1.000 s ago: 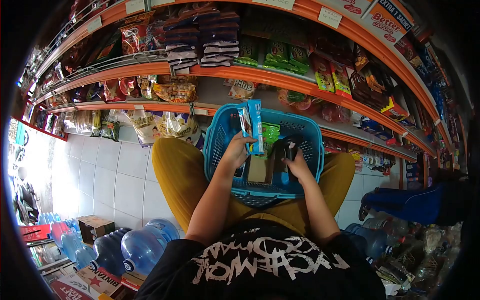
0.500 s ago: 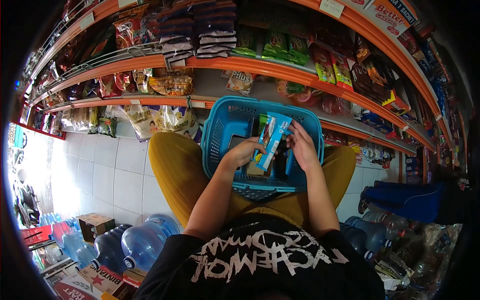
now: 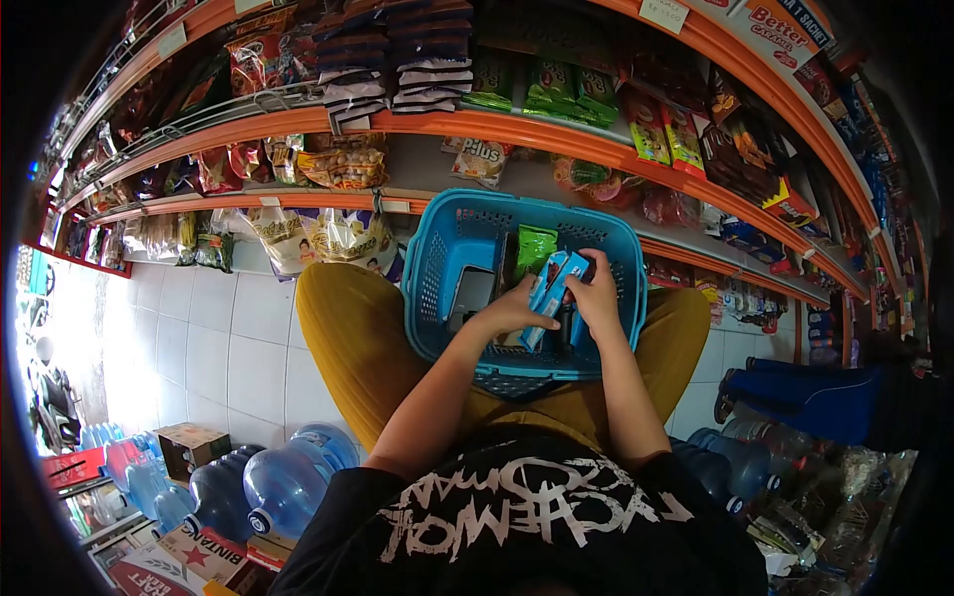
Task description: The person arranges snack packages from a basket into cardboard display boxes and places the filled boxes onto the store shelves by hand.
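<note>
A blue plastic basket (image 3: 427, 268) stands between my knees. Over it my left hand (image 3: 509, 308) holds a light-blue packet (image 3: 553, 293) by its left side and lower end. My right hand (image 3: 594, 290) grips the same packet near its upper right, with fingers bent round the edge. Inside the basket, a green packet (image 3: 537, 248) lies behind the blue one. A dark object (image 3: 565, 328) shows below my right hand, partly hidden. To the left of my left hand is a grey, dark-edged item (image 3: 475, 290).
Orange-edged shelves (image 3: 517, 127) full of snack packets curve across the front. Large blue water bottles (image 3: 288, 482) stand at the lower left, beside a cardboard box (image 3: 191, 449). At the right lies a dark blue item (image 3: 800, 399). More bottles (image 3: 730, 462) stand below it.
The light-blue packet has moved lower over the basket and is tilted. My right hand, spread beside it half a second ago, has closed on it. The green packet shows more.
</note>
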Demonstrator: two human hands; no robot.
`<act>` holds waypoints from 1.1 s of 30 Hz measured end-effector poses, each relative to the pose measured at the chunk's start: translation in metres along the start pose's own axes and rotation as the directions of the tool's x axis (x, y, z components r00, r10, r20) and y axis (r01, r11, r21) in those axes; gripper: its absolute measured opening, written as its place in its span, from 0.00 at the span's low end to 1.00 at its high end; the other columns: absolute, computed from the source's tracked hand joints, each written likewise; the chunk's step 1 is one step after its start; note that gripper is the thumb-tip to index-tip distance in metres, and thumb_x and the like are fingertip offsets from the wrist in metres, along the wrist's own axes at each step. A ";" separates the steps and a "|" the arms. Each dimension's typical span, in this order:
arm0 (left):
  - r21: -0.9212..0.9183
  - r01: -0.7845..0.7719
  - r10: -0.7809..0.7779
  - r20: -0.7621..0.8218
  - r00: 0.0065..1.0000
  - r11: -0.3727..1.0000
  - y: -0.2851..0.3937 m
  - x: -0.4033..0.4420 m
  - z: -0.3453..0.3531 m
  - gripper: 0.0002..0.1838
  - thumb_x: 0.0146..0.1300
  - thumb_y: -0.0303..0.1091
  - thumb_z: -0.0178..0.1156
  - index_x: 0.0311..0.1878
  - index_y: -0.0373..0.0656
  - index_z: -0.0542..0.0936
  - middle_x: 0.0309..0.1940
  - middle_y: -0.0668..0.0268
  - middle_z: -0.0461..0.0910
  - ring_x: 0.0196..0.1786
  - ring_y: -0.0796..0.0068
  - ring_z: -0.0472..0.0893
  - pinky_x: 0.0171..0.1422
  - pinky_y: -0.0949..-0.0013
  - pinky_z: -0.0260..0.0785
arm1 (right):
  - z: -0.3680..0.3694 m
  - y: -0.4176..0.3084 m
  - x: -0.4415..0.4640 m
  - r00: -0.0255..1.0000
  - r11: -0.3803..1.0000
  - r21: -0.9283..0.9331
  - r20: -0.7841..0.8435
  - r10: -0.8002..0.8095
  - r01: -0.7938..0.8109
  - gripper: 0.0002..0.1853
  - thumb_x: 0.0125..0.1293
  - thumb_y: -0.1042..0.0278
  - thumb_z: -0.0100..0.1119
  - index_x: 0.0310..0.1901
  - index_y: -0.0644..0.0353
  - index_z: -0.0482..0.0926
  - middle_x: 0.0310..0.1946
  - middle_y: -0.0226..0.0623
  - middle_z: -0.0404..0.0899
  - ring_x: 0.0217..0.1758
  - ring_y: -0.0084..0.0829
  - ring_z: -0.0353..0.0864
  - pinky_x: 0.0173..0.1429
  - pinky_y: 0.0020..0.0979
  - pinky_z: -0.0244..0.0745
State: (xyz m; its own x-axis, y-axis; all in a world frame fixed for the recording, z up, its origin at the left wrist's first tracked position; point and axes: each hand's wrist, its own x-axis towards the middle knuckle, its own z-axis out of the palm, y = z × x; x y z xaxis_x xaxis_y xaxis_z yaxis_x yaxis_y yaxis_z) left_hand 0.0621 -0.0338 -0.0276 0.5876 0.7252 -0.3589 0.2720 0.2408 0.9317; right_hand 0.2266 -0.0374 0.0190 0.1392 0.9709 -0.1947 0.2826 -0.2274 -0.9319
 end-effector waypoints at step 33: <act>0.443 0.343 -0.201 -0.337 0.920 0.828 -0.131 0.041 -0.011 0.23 0.57 0.30 0.57 0.56 0.31 0.68 0.39 0.46 0.79 0.42 0.57 0.81 0.45 0.61 0.73 | 0.045 0.063 0.020 0.927 0.708 -0.654 0.374 -0.004 0.266 0.26 0.53 0.69 0.63 0.55 0.52 0.67 0.31 0.48 0.78 0.39 0.50 0.79 0.39 0.45 0.72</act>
State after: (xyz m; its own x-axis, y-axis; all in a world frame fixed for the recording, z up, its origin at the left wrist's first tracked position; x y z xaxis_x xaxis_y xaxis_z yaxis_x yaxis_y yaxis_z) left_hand 0.0418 -0.0289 -0.1639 0.2294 0.8360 -0.4985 0.7646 0.1622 0.6238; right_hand 0.2046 -0.0293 -0.0569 -0.2268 0.9293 -0.2914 0.8575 0.0487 -0.5121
